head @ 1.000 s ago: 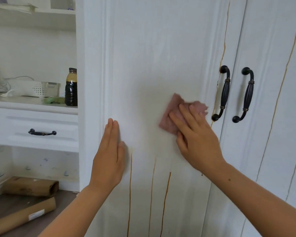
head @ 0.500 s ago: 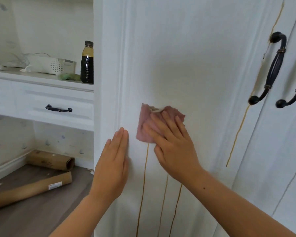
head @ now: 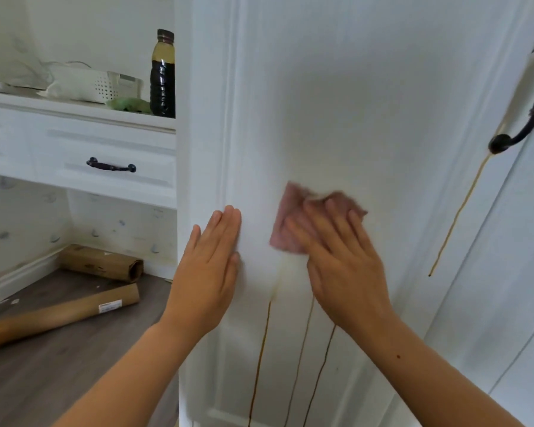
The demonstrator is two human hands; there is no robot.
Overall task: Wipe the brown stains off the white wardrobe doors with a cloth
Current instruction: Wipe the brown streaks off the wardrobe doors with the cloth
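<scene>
Against the white door (head: 352,103), a right hand (head: 342,266) presses a pink cloth (head: 285,220) flat with straight fingers (head: 332,224) above three brown stains (head: 259,359); the left hand (head: 207,269) braces flat-palmed beside it. Soft and limp, the cloth likely handles best spread under the fingers.

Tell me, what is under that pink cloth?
The pink cloth lies flat on the white wardrobe door, pressed by the right hand. Brown streaks show lower down the door; whether any stain lies beneath the cloth itself is hidden.
</scene>
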